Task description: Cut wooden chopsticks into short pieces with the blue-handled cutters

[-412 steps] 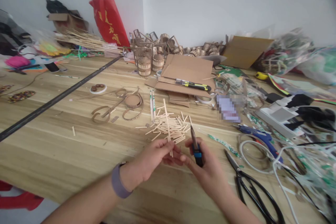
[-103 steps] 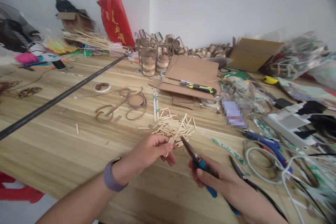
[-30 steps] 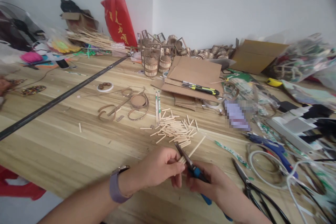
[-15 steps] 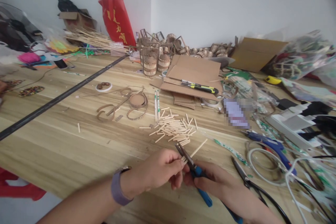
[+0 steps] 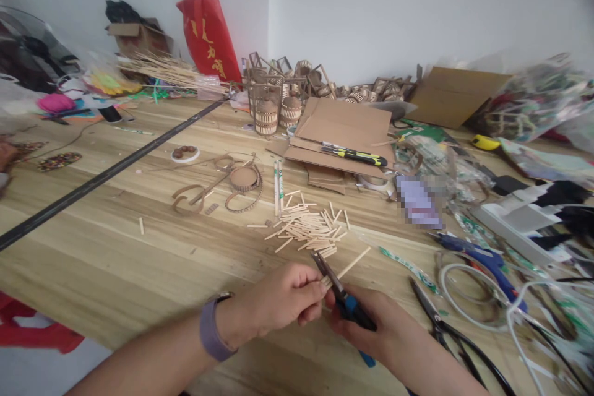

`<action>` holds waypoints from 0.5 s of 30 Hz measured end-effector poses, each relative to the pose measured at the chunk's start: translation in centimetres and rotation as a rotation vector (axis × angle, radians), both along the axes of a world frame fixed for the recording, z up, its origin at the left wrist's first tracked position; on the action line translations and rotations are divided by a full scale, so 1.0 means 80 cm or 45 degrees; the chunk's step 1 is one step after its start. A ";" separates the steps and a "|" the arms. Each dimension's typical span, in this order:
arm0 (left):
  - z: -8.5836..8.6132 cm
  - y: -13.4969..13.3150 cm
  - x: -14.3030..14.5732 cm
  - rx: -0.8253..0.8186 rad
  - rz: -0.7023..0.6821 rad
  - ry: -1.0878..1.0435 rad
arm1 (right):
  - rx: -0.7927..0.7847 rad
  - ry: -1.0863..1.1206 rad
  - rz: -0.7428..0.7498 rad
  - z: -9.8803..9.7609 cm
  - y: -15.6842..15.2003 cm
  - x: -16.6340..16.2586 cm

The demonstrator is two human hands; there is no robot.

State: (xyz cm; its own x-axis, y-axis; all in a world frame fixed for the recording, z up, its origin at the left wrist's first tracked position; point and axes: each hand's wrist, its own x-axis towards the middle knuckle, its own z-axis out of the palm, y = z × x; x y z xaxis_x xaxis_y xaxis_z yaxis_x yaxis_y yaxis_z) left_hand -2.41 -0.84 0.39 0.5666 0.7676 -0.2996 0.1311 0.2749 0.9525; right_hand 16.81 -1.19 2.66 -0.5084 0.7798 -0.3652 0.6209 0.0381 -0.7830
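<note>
My left hand (image 5: 288, 297), with a purple band at the wrist, pinches thin wooden sticks (image 5: 356, 262) near their ends. One stick reaches out past the jaws to the upper right. My right hand (image 5: 380, 328) is wrapped round the blue-and-black handles of pliers (image 5: 333, 275), whose long dark jaws lie across the sticks right beside my left fingertips. Whether the jaws touch the wood I cannot tell. Just beyond both hands lies a loose pile of short cut sticks (image 5: 309, 226) on the wooden table (image 5: 208, 297).
Black-handled scissors (image 5: 436, 318), a blue glue gun (image 5: 482, 260) and white cable lie at right. Behind the pile are cardboard sheets (image 5: 343, 120) with utility knives (image 5: 355, 153), a round cardboard piece (image 5: 244, 178) and small stick-sided baskets (image 5: 266, 119). A dark bar (image 5: 116, 170) crosses the left. Another person's hand (image 5: 5, 154) shows there.
The plier handles have drawn closer together as my right hand closed round them. The stick's free end has shifted slightly to the right. My left hand keeps its pinch.
</note>
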 end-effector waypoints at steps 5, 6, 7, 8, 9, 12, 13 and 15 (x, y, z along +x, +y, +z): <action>0.001 0.000 -0.003 0.027 -0.012 0.036 | 0.076 -0.039 -0.050 -0.006 -0.004 -0.003; 0.002 0.000 -0.003 0.032 -0.018 0.046 | 0.096 -0.042 -0.065 -0.007 -0.006 -0.003; 0.003 -0.001 -0.004 0.038 -0.022 0.060 | 0.120 -0.051 -0.082 -0.009 -0.007 -0.004; 0.003 -0.001 -0.004 0.045 -0.026 0.077 | 0.142 -0.059 -0.097 -0.011 -0.008 -0.005; 0.004 -0.002 -0.004 0.053 -0.028 0.091 | 0.156 -0.059 -0.105 -0.012 -0.009 -0.006; 0.004 -0.002 -0.003 0.088 -0.008 0.110 | 0.139 0.001 -0.103 -0.012 -0.008 -0.006; 0.005 -0.001 -0.003 0.100 0.006 0.101 | 0.121 0.037 -0.096 -0.010 -0.007 -0.004; 0.008 0.001 -0.004 0.122 0.039 0.050 | 0.060 0.080 -0.074 -0.005 -0.004 0.001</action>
State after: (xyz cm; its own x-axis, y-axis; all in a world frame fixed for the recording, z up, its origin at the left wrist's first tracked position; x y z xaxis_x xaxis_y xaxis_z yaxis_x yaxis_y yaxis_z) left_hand -2.74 -0.76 1.02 0.5318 0.8105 -0.2456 0.1617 0.1875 0.9689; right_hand 16.92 -1.53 2.24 -0.4823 0.8244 -0.2961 0.5731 0.0414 -0.8184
